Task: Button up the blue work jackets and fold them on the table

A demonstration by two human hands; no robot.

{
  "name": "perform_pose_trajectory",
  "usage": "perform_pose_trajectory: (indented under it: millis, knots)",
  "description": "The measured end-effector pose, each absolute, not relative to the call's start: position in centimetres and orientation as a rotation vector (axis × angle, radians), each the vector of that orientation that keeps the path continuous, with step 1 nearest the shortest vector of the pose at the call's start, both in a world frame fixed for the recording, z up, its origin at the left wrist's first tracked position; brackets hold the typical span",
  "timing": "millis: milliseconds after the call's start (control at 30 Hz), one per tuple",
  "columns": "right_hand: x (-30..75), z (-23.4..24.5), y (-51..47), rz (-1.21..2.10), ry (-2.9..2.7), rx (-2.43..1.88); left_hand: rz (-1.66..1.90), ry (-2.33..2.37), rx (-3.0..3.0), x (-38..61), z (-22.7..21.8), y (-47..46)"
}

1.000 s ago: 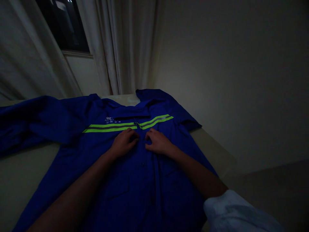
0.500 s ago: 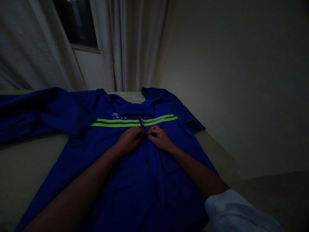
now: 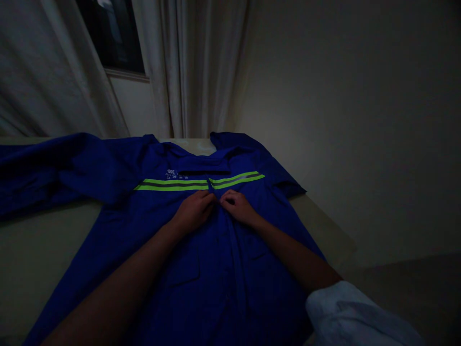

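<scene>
A blue work jacket (image 3: 144, 254) with a yellow-green reflective stripe (image 3: 173, 185) across the chest lies spread out, front side up. At its front opening, just below the stripe, my left hand (image 3: 196, 210) pinches the edge of the jacket front. Close beside it, my right hand (image 3: 239, 206) has thumb and forefinger pressed together on the other edge. The fingertips of both hands nearly meet. Whatever small fastener may lie between them is hidden by the fingers and the dim light. White lettering (image 3: 176, 174) shows on the chest above the stripe.
The jacket lies on a pale table (image 3: 54, 259). One sleeve (image 3: 65, 168) stretches out to the left, the other (image 3: 252, 149) bends back on the right. Behind stand light curtains (image 3: 201, 67), a dark window (image 3: 117, 38) and a plain wall (image 3: 342, 120) at the right.
Both hands stay at the front opening with only slight finger shifts. The jacket front below them has moved a little, and a button visible there before no longer shows clearly.
</scene>
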State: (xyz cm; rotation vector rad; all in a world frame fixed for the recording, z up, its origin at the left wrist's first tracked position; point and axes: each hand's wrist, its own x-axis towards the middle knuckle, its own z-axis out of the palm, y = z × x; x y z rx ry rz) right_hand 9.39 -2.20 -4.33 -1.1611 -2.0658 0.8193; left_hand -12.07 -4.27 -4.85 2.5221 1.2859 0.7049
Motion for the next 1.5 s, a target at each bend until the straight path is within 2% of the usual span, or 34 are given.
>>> perform_pose_trajectory:
  millis: [467,733,900,1133,1500]
  knots:
    - [8.9,-4.4,-3.0,0.759,-2.128,-1.159,0.819,1.248,2.229,-12.4,-4.4,-3.4]
    - [8.4,-3.9,-3.0,0.687,-2.139,-1.211,0.562,1.431,2.194,-12.5,-3.5,-3.0]
    - [7.9,-3.7,-2.6,0.661,-2.158,-1.221,0.498,1.378,2.145,-12.8,-3.7,-2.6]
    - [7.9,-4.2,-1.7,0.806,-2.023,-1.284,0.561,1.479,2.21,-12.4,-3.5,-3.4]
    - [7.7,-5.3,-0.4,1.18,-1.612,-1.302,0.482,1.572,2.771,-9.7,-1.9,-5.9]
